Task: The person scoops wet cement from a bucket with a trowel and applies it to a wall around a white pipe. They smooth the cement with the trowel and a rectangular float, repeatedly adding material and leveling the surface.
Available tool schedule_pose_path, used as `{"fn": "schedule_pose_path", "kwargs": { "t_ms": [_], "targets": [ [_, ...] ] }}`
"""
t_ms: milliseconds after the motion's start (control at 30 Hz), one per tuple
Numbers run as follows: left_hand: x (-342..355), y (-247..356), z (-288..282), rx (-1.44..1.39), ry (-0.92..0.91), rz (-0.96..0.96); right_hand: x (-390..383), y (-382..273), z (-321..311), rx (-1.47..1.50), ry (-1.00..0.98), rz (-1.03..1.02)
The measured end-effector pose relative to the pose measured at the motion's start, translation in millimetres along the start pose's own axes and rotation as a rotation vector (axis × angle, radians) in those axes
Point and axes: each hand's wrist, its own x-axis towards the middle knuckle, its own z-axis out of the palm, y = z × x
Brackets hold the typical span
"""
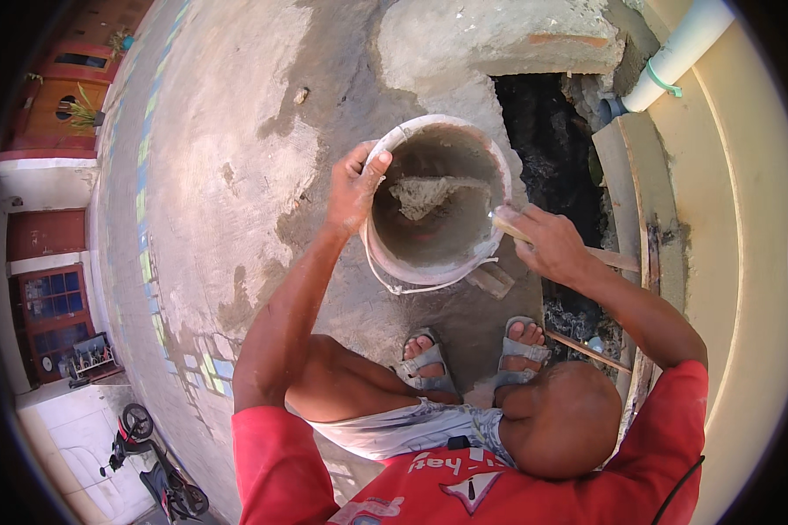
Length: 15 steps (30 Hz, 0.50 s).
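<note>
A pale plastic bucket [439, 122] stands tilted on the concrete in front of me, its mouth toward me. Wet grey mortar [431, 241] coats its inside. My left hand [355, 188] grips the rim on the left, thumb over the edge. At the right rim my right hand [547, 241] is closed around a light-coloured handle. This appears to belong to a trowel [425, 194], whose blade lies inside the bucket, caked with mortar. The bucket's wire handle [416, 289] hangs down on the near side.
An open drain [547, 144] with dark water runs right of the bucket, beside a wall [735, 236]. A white pipe [683, 52] comes down there. A wooden stick [587, 350] lies across the drain near my sandalled feet [521, 346]. A motorcycle [158, 468] stands far left.
</note>
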Motion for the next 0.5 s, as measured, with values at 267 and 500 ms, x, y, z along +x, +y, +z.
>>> {"fn": "schedule_pose_path", "kwargs": {
  "t_ms": [267,500],
  "targets": [
    [1.3,-5.6,4.6,-0.105,0.025,0.033,3.8,-26.3,-25.7,-0.151,-0.023,-0.014],
    [-2.0,17.3,32.2,0.071,0.046,0.1,25.4,-42.8,-64.0,-0.217,-0.32,0.165]
  ]
}}
